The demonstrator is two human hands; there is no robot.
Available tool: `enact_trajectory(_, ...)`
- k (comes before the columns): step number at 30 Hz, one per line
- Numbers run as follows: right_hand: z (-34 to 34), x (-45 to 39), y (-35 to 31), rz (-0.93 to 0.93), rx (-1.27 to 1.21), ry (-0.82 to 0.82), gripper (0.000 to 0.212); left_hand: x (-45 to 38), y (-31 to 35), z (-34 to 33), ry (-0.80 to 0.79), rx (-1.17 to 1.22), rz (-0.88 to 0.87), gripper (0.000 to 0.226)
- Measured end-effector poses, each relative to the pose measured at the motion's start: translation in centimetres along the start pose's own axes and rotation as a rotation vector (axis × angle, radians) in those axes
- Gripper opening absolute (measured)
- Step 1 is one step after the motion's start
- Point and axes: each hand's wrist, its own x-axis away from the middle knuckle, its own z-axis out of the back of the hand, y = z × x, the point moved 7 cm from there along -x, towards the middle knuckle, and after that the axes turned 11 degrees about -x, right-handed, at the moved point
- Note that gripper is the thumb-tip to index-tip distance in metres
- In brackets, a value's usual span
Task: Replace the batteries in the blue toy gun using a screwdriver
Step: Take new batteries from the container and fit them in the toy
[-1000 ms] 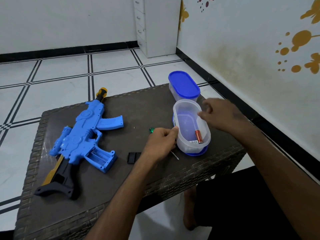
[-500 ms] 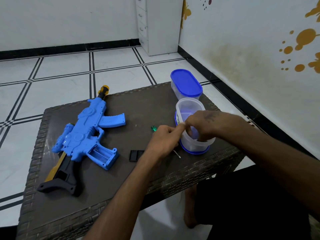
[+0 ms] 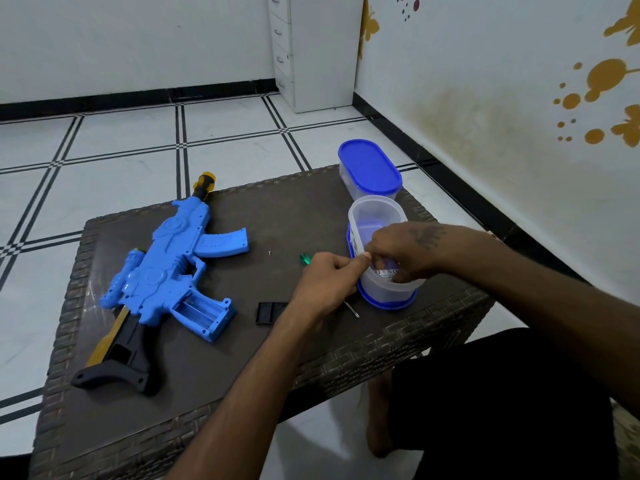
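The blue toy gun (image 3: 166, 271) lies on the left of the brown wicker table (image 3: 214, 372), its battery compartment (image 3: 204, 313) open and facing up. The black battery cover (image 3: 268, 312) lies beside it, with a tiny screw (image 3: 269, 252) farther back. Only the green handle (image 3: 304, 258) and metal tip of the screwdriver show, because my left hand (image 3: 325, 285) is over it. That hand steadies the rim of the open clear container (image 3: 377, 216) with its thumb and fingertip. My right hand (image 3: 405, 252) reaches into the container, where its fingertips are hidden.
A second clear container with a blue lid (image 3: 370, 166) stands shut at the table's back right corner. The open container sits on its own blue lid. A white drawer cabinet (image 3: 311, 50) stands against the far wall. The right wall is close, and my legs are by the table's near right edge.
My right hand came from above the container's rim down into the container. The battery seen inside a second ago is now hidden by that hand. My left hand stayed at the rim.
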Motion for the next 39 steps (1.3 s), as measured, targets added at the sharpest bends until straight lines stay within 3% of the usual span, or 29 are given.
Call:
enact_trajectory(4,0.3,0.0,-0.1,0.020,-0.034,0.012,0.020,0.1,0.0,-0.1,-0.010,0.002,-0.006,0.041)
enact_trajectory(8,0.6,0.2,0.1,0.024,-0.110,0.100,0.026,0.3,0.2,-0.1,0.003,0.005,-0.016,0.064)
enact_trajectory(11,0.7,0.5,0.4,0.027,-0.084,0.164,0.030,0.4,0.3,-0.1,-0.002,-0.004,-0.016,0.062)
enact_trajectory(15,0.5,0.5,0.8,0.003,-0.024,0.248,0.028,0.5,0.3,0.4,0.040,-0.018,-0.038,0.079)
enact_trajectory(18,0.6,0.9,0.9,-0.026,-0.008,0.289,0.030,0.8,0.7,1.0,0.066,-0.015,-0.069,0.075)
enact_trajectory(22,1.5,1.8,0.9,-0.043,-0.037,0.371,0.018,1.5,1.3,1.9,0.075,-0.019,-0.103,0.047)
enact_trajectory(28,3.2,2.4,1.4,-0.085,-0.099,0.544,0.014,2.6,1.6,4.4,0.160,0.021,-0.112,0.029)
enact_trajectory(33,5.2,3.8,1.7,-0.121,-0.422,0.710,0.021,4.2,2.0,7.0,0.240,0.096,-0.144,0.019)
enact_trajectory(39,5.0,2.8,-2.2,-0.008,-0.756,0.625,0.024,6.2,0.6,12.5,0.425,0.030,-0.182,0.016)
